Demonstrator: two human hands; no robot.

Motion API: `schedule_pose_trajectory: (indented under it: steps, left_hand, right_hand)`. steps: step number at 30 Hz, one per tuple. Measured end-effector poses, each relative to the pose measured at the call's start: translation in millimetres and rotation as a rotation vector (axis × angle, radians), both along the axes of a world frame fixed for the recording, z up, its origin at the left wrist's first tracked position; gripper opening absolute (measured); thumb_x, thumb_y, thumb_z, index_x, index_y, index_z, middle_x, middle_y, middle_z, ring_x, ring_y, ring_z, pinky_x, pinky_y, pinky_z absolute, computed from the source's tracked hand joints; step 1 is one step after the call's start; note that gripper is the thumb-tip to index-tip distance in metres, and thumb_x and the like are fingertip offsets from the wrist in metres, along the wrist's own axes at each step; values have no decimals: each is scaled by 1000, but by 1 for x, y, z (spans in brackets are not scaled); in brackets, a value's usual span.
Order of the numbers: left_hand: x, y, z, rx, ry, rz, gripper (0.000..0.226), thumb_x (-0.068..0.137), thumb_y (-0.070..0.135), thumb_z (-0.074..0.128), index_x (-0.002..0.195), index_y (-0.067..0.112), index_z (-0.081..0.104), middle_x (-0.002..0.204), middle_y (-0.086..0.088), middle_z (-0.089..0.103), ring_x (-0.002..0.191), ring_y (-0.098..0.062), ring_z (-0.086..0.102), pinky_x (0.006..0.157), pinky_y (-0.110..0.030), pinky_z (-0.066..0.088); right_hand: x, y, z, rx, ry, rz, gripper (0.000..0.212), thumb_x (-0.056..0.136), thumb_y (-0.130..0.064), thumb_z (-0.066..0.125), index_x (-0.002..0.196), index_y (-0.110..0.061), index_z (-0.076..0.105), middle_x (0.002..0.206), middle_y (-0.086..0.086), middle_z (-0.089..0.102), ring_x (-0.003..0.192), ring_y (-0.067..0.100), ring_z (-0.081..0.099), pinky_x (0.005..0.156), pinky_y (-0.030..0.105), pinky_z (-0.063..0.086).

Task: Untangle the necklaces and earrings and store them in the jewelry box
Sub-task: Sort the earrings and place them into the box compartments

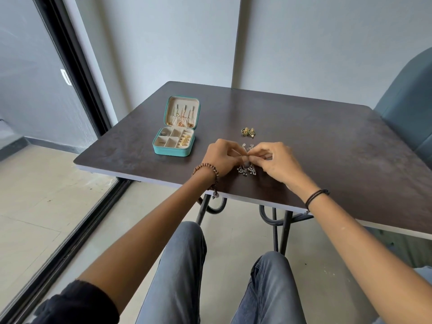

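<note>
Pinching silver earrings (246,170) w/ left hand (221,160) & right hand (277,163); gold earrings (248,132) just beyond, open jewelry box (171,151) further left.

I count one teal jewelry box (171,151), left; two small gold earrings (248,132), far; two silver beaded earrings (246,170), near.

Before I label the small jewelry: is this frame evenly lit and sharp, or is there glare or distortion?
Head view: soft even daylight, no hard shadows; faint bluish sheen on the table, no strong glare; wall lines lean from the wide lens; the silver earrings pinched by the left hand and right hand are tiny, partly hidden.
</note>
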State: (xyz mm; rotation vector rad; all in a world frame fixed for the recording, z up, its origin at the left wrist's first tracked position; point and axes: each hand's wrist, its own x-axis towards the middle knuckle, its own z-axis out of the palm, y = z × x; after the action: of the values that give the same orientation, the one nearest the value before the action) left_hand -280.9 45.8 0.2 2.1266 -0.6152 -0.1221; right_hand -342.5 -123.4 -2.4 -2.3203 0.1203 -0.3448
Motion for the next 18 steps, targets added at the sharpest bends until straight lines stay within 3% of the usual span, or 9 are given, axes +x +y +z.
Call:
schedule_pose_trajectory:
  steps: [4, 7, 12, 18]
  left_hand:
    - [0, 5, 4, -131, 89, -26, 20, 83, 27, 77, 99, 15, 76, 86, 0, 76, 78, -7, 69, 70, -20, 52]
    - [1, 11, 14, -244, 140, -5, 18, 81, 30, 78, 93, 17, 76, 84, 0, 76, 75, -6, 65, 66, -21, 50]
    - [0, 25, 38, -419, 192, -1, 13, 82, 19, 78, 90, 10, 74, 82, -4, 75, 67, -2, 66, 58, -11, 48]
    - [12, 44, 52, -456, 167, 45, 18, 83, 15, 78, 96, 5, 73, 79, -6, 73, 69, -8, 67, 59, -14, 48]
  right_hand:
    - [-1, 1, 2, 133, -46, -30, 11, 87, -23, 78, 98, -21, 78, 88, -4, 76, 83, 7, 70, 70, 22, 52]
    - [1, 4, 10, 198, -87, -35, 8, 86, -24, 80, 93, -25, 77, 87, -4, 76, 85, 13, 72, 74, 27, 56]
    - [3, 15, 31, 331, -116, 51, 10, 87, -21, 78, 97, -20, 77, 91, 5, 77, 78, 10, 68, 65, 20, 50]
    - [18, 33, 47, 347, -133, 82, 11, 89, -23, 76, 99, -18, 77, 89, 3, 78, 82, 13, 71, 77, 30, 56]
